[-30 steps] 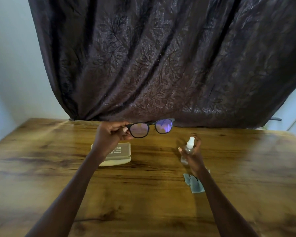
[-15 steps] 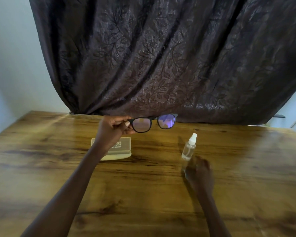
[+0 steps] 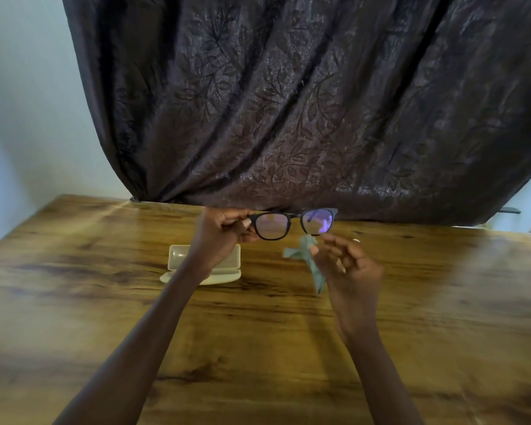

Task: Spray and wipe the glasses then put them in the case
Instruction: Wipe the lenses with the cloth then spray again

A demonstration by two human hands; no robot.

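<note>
Holding one pair of black-framed glasses (image 3: 292,223) above the wooden table (image 3: 105,302), our left hand (image 3: 224,231) curls its fingers round the frame's end. At five o'clock from the glasses, our right hand (image 3: 347,265) pinches one teal cloth (image 3: 307,262), its other fingers loosely spread; we cannot tell whether cloth meets lens. One open beige case (image 3: 178,259) lies at seven o'clock, partly behind our left wrist. One dark curtain (image 3: 288,102) hangs behind.

Home room: wooden table (image 3: 411,332), dark curtain (image 3: 288,102).
</note>
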